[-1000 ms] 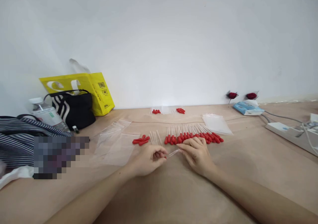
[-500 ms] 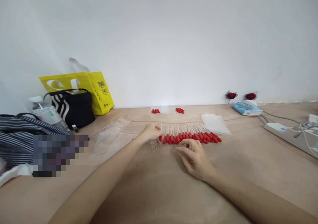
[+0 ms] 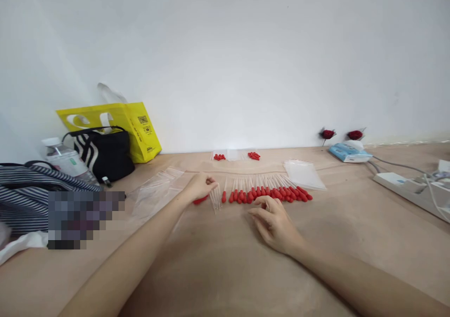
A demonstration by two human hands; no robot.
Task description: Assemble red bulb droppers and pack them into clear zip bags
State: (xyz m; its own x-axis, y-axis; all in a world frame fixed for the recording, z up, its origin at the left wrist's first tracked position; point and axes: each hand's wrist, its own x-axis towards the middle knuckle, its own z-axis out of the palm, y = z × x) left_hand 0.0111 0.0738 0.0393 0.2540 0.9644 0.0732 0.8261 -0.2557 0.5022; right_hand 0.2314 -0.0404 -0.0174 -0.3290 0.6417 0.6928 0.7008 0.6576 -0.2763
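Clear tubes (image 3: pixel 217 201) lie lengthwise away from the person beside the nearer left hand (image 3: pixel 202 186), its grip unclear; the right hand (image 3: pixel 276 224) is loosely spread.

Two hands (image 3: pixel 202 185) (image 3: pixel 276 225), two roses (image 3: pixel 328 134) (image 3: pixel 355 134), one yellow bag (image 3: pixel 137 143) (overlapping droppers (image 3: pixel 250 197) uncountable)

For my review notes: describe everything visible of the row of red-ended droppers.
The row of red-ended droppers lies side by side across the table. Each has a slim clear tube, glass or plastic by its look, pointing away from the person, and an opaque, rubbery-looking red bulb at the near end. Toward the right they slant and crowd; the leftmost lies slightly apart. The right grip partly covers the near edge; contact is unclear.
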